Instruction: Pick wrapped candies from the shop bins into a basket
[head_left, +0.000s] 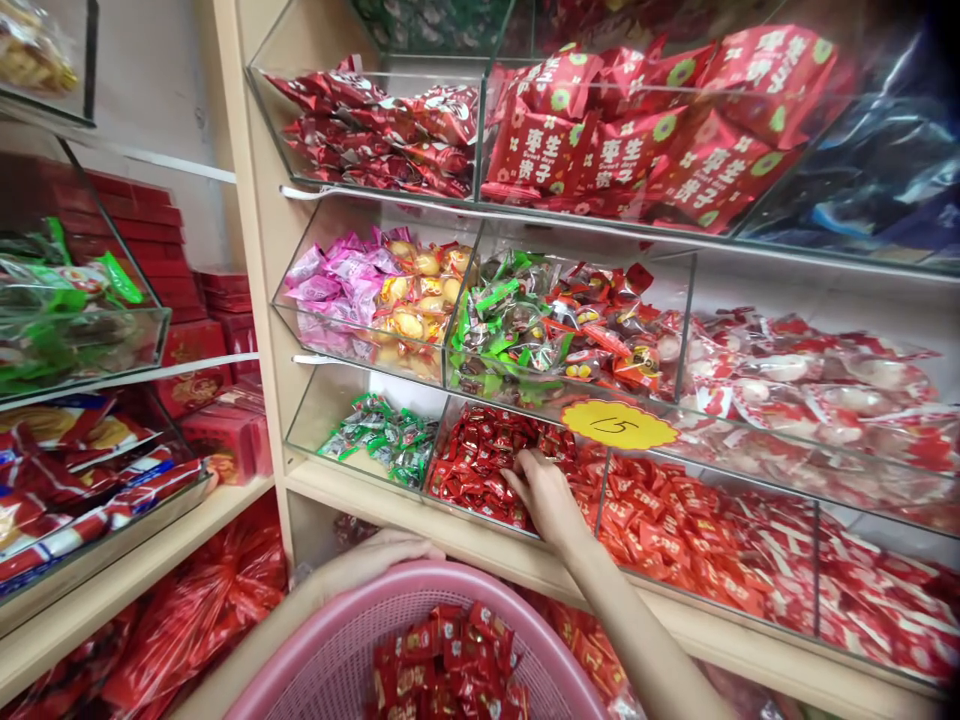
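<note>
My right hand (546, 492) reaches into a clear bin of small dark-red wrapped candies (480, 455) on the lower shelf. Its fingers are bent and closed down onto the candies, with the fingertips partly hidden among them. A pink plastic basket (300, 650) sits low in front of me, tilted, with a pile of red wrapped candies (446, 665) inside. My left arm wraps round the basket's left side. The left hand (375, 558) lies along the far rim, against the shelf edge, holding the basket; its fingers are partly hidden behind the rim.
Green wrapped candies (386, 440) fill the bin to the left, orange-red packets (675, 530) the one to the right. A yellow price tag (619, 425) marked 15 hangs above. Higher bins hold other sweets and red bags (547, 150). A wooden upright (251, 250) divides off the left shelves.
</note>
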